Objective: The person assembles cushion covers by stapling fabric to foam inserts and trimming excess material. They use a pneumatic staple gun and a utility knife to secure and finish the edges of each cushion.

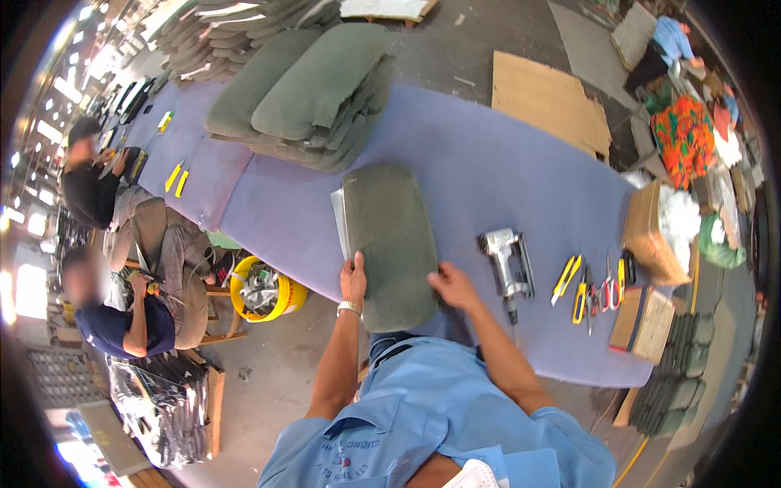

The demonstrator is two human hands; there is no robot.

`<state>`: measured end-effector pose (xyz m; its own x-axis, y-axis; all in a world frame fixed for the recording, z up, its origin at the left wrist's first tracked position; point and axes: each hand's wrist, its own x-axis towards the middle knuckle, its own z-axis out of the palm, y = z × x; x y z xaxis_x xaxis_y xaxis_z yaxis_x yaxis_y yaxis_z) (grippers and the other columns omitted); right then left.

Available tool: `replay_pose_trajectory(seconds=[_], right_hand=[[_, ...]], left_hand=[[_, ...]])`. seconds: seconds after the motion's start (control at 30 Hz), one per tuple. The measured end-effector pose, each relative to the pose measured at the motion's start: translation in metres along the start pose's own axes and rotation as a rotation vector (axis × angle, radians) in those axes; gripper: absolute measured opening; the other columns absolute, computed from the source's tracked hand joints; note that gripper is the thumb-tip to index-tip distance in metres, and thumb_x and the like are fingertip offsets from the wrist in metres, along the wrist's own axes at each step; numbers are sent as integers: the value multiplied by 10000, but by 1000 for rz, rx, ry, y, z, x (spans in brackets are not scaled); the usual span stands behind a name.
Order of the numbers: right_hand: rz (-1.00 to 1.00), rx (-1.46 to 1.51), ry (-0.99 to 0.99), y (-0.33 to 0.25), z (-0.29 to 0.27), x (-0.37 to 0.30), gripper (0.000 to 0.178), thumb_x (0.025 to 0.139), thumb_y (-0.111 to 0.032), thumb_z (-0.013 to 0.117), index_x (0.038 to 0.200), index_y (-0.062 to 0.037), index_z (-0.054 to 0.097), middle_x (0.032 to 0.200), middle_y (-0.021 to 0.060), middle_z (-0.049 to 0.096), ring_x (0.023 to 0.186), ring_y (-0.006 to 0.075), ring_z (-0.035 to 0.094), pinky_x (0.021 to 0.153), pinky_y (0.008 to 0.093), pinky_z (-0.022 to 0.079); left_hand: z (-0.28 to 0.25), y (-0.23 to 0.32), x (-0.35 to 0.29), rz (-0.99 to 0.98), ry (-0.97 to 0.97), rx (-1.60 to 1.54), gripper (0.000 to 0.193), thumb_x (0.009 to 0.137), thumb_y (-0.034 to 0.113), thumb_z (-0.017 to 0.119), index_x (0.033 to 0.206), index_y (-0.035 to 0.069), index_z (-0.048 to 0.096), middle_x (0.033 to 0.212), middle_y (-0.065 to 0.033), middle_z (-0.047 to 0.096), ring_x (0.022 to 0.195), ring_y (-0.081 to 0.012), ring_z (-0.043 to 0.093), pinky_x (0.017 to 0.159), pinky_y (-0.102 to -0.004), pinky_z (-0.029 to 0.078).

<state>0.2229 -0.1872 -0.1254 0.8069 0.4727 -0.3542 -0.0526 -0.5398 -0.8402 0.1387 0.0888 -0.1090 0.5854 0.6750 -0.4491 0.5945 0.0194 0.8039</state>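
A dark green, fabric-covered padded panel (390, 236) with rounded corners lies at the front edge of the table before me. My left hand (353, 281) grips its left edge, thumb on top and the other fingers mostly hidden. At the opposite edge, my right hand (454, 286) is closed with its fingers curled against the panel's rim. White sheet material (339, 218) sticks out from under the panel's left side. To the right of my right hand lies a silver air stapler (506, 262) with its hose running toward the table's front edge.
A stack of similar green panels (321, 89) stands far left on the purple-blue table (529, 179). Yellow cutters (567, 281), scissors (608, 293) and cardboard boxes (647, 232) are at right. Left are a yellow bucket (291, 299) and two seated people (134, 317).
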Motion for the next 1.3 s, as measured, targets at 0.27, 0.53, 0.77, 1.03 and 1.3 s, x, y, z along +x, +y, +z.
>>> replay_pose_trajectory(seconds=[0.27, 0.53, 0.77, 1.03, 1.3], right_hand=[[-232, 144, -109, -157, -51, -26, 861, 865, -346, 845, 1523, 22, 427, 1054, 111, 687, 937, 190, 668, 821, 347, 547], [-505, 162, -264, -217, -58, -95, 836, 922, -315, 773, 1595, -37, 363, 716, 50, 599, 652, 183, 620, 646, 354, 519], [-479, 86, -256, -179, -28, -79, 745, 948, -271, 753, 1581, -71, 413, 776, 58, 601, 675, 180, 618, 646, 324, 516], [-520, 164, 84, -153, -14, -55, 615, 974, -238, 733, 1520, -81, 497, 1052, 117, 589, 867, 188, 624, 754, 313, 550], [-307, 301, 73, -150, -24, -11, 858, 961, -376, 737, 1577, 48, 316, 1482, 251, 495, 1354, 336, 533, 1142, 431, 419]], left_hand=[[5, 28, -38, -62, -93, -447, 649, 1061, 546, 487, 1321, -32, 627, 1253, -180, 693, 1145, -315, 675, 969, -439, 547], [11, 19, -76, -98, -813, -1015, 530, 1072, 465, 489, 1454, 102, 535, 1249, -127, 670, 1065, -286, 684, 839, -458, 614], [4, 27, -84, -181, -458, -697, 641, 1074, 553, 460, 1422, 26, 570, 1275, -165, 678, 1102, -298, 693, 933, -430, 600], [8, 74, -111, 261, -458, -492, 750, 1109, 602, 261, 1669, 105, 216, 1714, -138, 232, 1581, -270, 211, 1278, -373, 191], [39, 47, -99, 325, -382, -251, 686, 1121, 545, 259, 1664, 126, 240, 1739, -169, 148, 1614, -320, 86, 1298, -424, 128]])
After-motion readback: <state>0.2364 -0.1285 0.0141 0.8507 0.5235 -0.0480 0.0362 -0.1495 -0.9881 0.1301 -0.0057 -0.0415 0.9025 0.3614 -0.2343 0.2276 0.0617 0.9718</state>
